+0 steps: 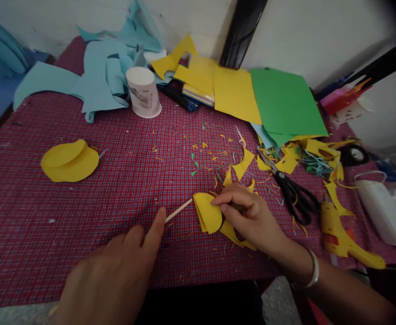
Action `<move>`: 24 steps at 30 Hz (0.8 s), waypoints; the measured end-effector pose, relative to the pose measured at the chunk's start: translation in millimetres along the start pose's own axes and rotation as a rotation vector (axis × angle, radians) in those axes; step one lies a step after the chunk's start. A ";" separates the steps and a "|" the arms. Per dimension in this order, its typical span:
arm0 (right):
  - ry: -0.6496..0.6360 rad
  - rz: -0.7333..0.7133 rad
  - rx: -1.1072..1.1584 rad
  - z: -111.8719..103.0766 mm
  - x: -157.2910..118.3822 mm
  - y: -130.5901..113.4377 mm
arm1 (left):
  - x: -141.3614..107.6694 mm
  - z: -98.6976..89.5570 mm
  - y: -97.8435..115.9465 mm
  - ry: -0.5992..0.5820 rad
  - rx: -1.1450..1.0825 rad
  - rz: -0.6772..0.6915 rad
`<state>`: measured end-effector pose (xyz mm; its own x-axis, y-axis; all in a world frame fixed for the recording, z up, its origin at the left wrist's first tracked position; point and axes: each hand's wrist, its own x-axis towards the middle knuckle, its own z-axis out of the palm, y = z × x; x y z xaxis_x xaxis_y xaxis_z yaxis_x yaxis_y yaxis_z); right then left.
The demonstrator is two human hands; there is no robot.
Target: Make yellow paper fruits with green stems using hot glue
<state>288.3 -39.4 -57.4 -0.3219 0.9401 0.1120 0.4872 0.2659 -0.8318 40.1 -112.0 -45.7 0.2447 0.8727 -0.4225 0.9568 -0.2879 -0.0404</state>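
Note:
My left hand (117, 266) is closed, with the index finger stretched along a thin pale stick (179, 211); the thumb is hidden. The stick's far tip meets the edge of a folded, rounded piece of yellow paper (209, 214). On the other side of that piece, my right hand (248, 216) pinches its edge between thumb and index finger. Under and beside the right hand lie yellow paper offcuts (232, 234). Black-handled scissors (291, 189) rest, blades apart, to the right of this hand.
Yellow paper discs (70, 161) lie at left. Behind are blue paper scraps (103, 72), a paper cup (144, 92), yellow sheets (237, 92), green sheets (287, 104) and a phone (242, 31) against the wall. A yellow glue gun (342, 237) and white device (384, 212) are at right.

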 end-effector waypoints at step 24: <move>-0.020 -0.095 0.073 -3.4 -1.0 5.2 | 3.8 -3.1 1.0 -0.058 0.020 -0.028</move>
<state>293.9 -38.3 -60.0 -0.3801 0.9068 0.1823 0.3933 0.3369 -0.8555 42.4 -107.7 -44.5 0.2081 0.8564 -0.4725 0.9597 -0.2720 -0.0704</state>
